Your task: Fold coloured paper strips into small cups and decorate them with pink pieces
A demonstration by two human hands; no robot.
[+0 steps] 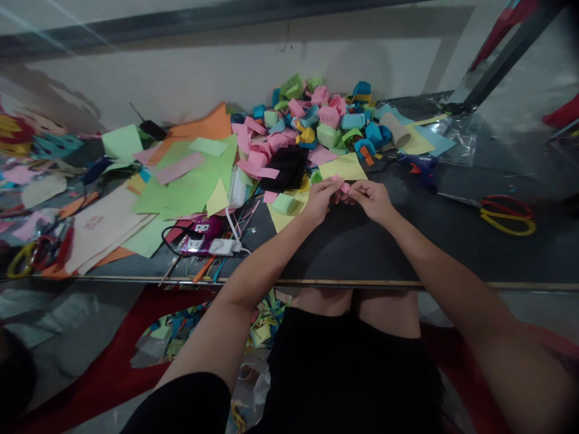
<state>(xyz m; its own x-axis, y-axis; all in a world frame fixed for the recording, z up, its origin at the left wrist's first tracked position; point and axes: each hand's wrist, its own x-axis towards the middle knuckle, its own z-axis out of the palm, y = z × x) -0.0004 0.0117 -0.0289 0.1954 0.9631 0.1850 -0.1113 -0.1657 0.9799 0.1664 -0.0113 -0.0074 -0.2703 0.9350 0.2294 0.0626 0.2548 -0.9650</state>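
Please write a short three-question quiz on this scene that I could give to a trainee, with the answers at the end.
1. True or false: the left hand and the right hand both have their fingers on the small pink piece.
2. Multiple choice: which of these lies on the dark table, farther to the person's right than the right hand?
a) the purple socket block
b) the scissors
c) the orange sheet
3. Fill in the colour: on the left part of the table, a pink strip lies on a large ____ sheet.

Key: 1. True. 2. b. 3. Green.
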